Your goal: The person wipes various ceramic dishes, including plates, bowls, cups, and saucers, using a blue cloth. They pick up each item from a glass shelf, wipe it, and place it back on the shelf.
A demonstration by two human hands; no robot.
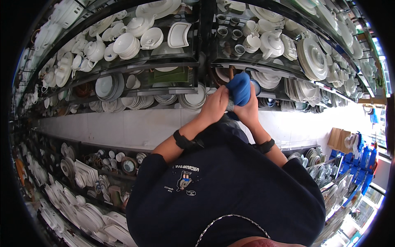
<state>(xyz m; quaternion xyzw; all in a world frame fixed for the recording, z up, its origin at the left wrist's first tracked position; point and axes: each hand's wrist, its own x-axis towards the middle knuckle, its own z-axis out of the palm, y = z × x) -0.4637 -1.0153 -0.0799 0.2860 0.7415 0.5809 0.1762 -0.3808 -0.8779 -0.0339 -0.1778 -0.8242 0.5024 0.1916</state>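
Note:
Out in front of my chest, beside the lower front shelf, my two hands are close together on a bunched blue cloth (239,88). My left hand (216,105) is closed, its fingertips pressed to the cloth's left side. From below and the right, my right hand (247,112) grips the same cloth, with fingers up along its edge. A small grey-green piece (230,106) shows between the hands under the cloth; its kind is hidden. Just behind the right fingers, a round blue-edged dish (256,87) partly shows on the shelf.
Dark-framed shelves ahead carry white teapots (272,44), stacked bowls (126,45), plates (311,59) and small dark cups (239,50). Behind me stand more shelves with crockery (86,173). Pale floor (135,127) runs between them. Blue crates (362,164) and a cardboard box (338,139) are at right.

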